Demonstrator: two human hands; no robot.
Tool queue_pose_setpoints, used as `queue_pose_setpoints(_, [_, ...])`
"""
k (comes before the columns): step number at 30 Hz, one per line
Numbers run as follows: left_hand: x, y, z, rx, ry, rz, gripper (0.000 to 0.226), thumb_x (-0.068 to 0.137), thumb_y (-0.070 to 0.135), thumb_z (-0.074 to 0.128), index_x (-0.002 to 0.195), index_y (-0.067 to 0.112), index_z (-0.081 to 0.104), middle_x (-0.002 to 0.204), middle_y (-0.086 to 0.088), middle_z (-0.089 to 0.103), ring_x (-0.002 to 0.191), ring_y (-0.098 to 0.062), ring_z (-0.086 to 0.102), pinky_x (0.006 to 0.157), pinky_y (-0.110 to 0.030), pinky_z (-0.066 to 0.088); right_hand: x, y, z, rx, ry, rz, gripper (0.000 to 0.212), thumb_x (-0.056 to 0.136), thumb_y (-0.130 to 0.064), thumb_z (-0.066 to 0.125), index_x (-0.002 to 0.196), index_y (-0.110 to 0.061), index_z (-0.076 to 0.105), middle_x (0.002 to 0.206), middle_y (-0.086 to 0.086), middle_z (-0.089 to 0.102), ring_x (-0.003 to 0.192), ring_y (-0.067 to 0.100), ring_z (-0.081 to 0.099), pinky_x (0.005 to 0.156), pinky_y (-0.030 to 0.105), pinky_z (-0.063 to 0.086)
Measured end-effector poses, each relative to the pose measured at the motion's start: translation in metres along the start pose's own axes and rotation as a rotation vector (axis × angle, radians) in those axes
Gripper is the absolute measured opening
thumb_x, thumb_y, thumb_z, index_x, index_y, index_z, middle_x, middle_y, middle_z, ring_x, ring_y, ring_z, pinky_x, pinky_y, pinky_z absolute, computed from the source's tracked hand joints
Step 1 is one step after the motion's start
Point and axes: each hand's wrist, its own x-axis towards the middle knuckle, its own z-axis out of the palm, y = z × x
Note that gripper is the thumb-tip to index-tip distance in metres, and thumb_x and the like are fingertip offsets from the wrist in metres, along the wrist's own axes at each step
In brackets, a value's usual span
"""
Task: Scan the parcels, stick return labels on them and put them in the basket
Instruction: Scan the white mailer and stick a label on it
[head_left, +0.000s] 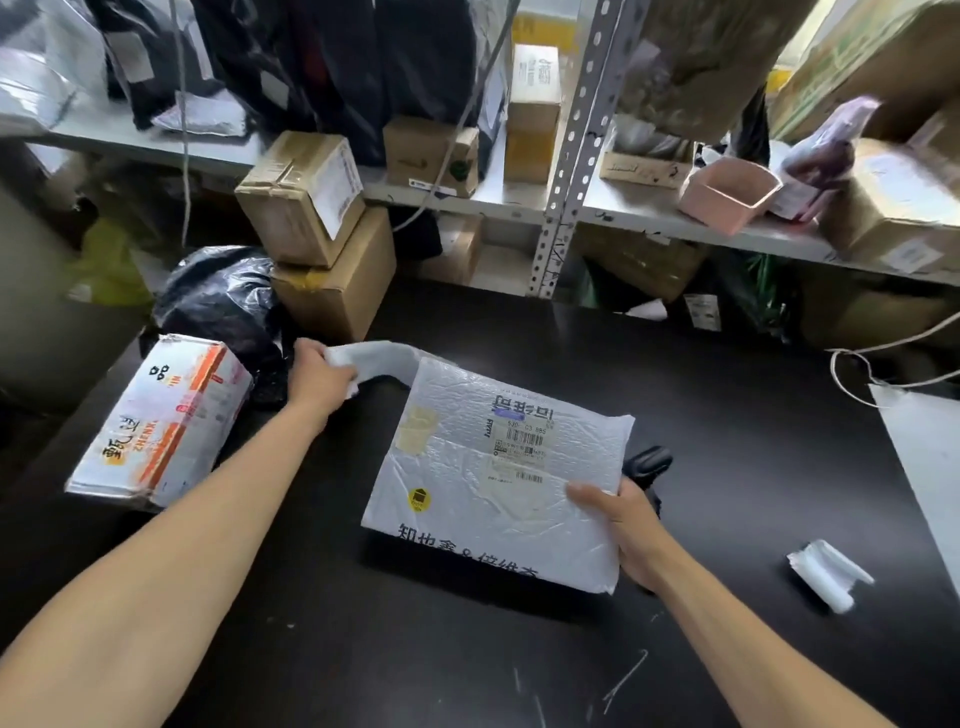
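Observation:
A white plastic mailer parcel (488, 483) with a shipping label and a yellow round sticker lies tilted over the black table (363, 649). My right hand (621, 525) grips its right edge, thumb on top. A black scanner (647, 462) pokes out from behind that hand and the parcel. My left hand (322, 374) pinches the end of a white strip of paper (384, 361) that runs to the parcel's far left corner. A white box with orange print (161, 421) sits at the left of the table.
Two stacked cardboard boxes (317, 239) and a black plastic bag (223, 301) stand at the table's far left. A crumpled white paper scrap (828, 574) lies at the right. A pink tub (727, 195) and more parcels fill the metal shelf (649, 213) behind. A cable (883, 343) loops at the right.

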Motion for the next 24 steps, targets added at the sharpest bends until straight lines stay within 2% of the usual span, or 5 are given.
queue_pose_setpoints(4, [0.008,0.009,-0.045,-0.422,0.049,-0.08,0.041,0.087,-0.006,0.064,0.116,0.014,0.045,0.124,-0.023,0.055,0.097,-0.034,0.066,0.059,-0.029,0.054,0.013,0.013,0.028,-0.104,0.116,0.044,0.043,0.085,-0.005,0.073,0.126,-0.001,0.059,0.114,0.015,0.072,0.099,0.033,0.071,0.086,0.043,0.059])
queue_pose_setpoints(9, [-0.055,0.038,-0.059,-0.251,-0.271,0.024,0.03,0.088,0.001,0.067,0.112,0.011,0.052,0.102,-0.017,0.06,0.071,-0.018,0.059,0.057,-0.027,0.048,0.01,-0.002,0.073,-0.73,0.624,-0.14,0.053,0.087,-0.027,0.069,0.134,-0.013,0.047,0.131,0.006,0.049,0.117,0.026,0.053,0.093,0.036,0.044])
queue_pose_setpoints(12, [-0.101,0.054,-0.058,-0.21,-0.682,0.09,0.034,0.075,0.012,0.074,0.102,0.01,0.055,0.09,-0.012,0.059,0.064,-0.016,0.055,0.053,-0.028,0.042,-0.003,-0.029,0.105,-0.727,0.395,-0.454,0.055,0.088,-0.042,0.068,0.136,-0.02,0.052,0.135,-0.008,0.049,0.124,0.01,0.047,0.103,0.03,0.04])
queue_pose_setpoints(17, [-0.142,0.063,-0.067,-0.537,-1.137,-0.174,0.029,0.078,0.02,0.055,0.103,0.012,0.067,0.095,-0.007,0.064,0.074,-0.015,0.057,0.064,-0.03,0.041,-0.023,-0.045,0.149,-0.798,-0.016,-0.476,0.035,0.079,-0.042,0.079,0.108,-0.029,0.065,0.115,-0.026,0.055,0.109,-0.008,0.051,0.092,0.008,0.036])
queue_pose_setpoints(24, [-0.144,0.038,-0.084,-0.645,-1.062,-0.165,0.036,0.071,0.003,0.058,0.105,0.011,0.052,0.09,-0.01,0.062,0.075,-0.023,0.063,0.068,-0.038,0.051,-0.041,-0.031,0.147,-0.755,-0.05,-0.428,0.038,0.075,-0.04,0.069,0.064,-0.006,0.056,0.062,0.0,0.05,0.059,0.009,0.04,0.06,0.031,0.032])
